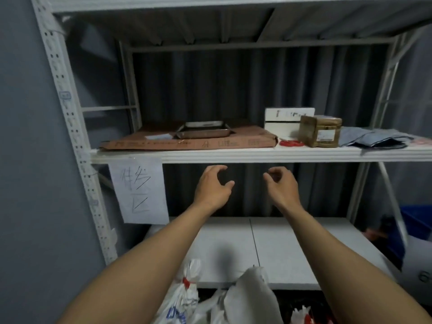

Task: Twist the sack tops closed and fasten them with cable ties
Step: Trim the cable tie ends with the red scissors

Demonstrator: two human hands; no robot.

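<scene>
Both arms are stretched forward toward a white metal rack. My left hand point(214, 185) and my right hand point(281, 183) hover just below the middle shelf's front edge point(210, 156), fingers curled apart and holding nothing. A bundle of red cable ties point(291, 143) lies on that shelf, up and to the right of my right hand. Between my forearms at the bottom stand white sacks: one point(187, 293) has its neck bound with a red tie, one point(250, 298) has its top bunched with no tie visible. A third sack point(302, 316) with red on it peeks at the bottom edge.
The middle shelf holds a flat cardboard box point(187, 142) with a metal tray point(203, 130) on it, a white box point(288, 120), a taped brown parcel point(320, 130) and folded grey bags point(374, 137). A handwritten paper sign point(139, 190) hangs from the shelf edge. A blue crate point(415, 220) stands at right.
</scene>
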